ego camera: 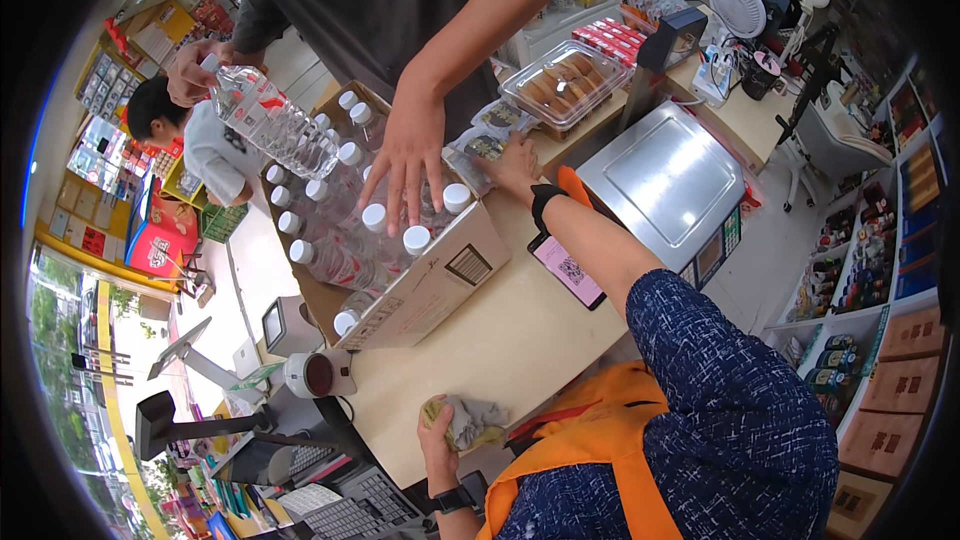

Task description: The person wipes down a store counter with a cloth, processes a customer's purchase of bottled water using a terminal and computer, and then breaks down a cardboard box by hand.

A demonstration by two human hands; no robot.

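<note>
My left hand (439, 436) holds a crumpled grey and yellow-green cloth (474, 421) by the counter's front edge. My right hand (516, 165), with a black band at the wrist, reaches across the counter and grips a clear-wrapped food pack (480, 144). A second clear pack (501, 117) lies just behind it. Left of this hand stands an open cardboard box (442, 285) of capped water bottles (330, 259). Across the counter, a person in a dark grey shirt lifts one water bottle (262, 116); their other hand (409, 157) rests among the bottle caps.
A metal-topped weighing scale (664, 176) stands right of my forearm, beside a phone (568, 270) showing a code. Behind is a clear tub of pastries (564, 82). A white scanner (319, 375), a keyboard (360, 506) and screens crowd the left. Another person (217, 150) is farther off.
</note>
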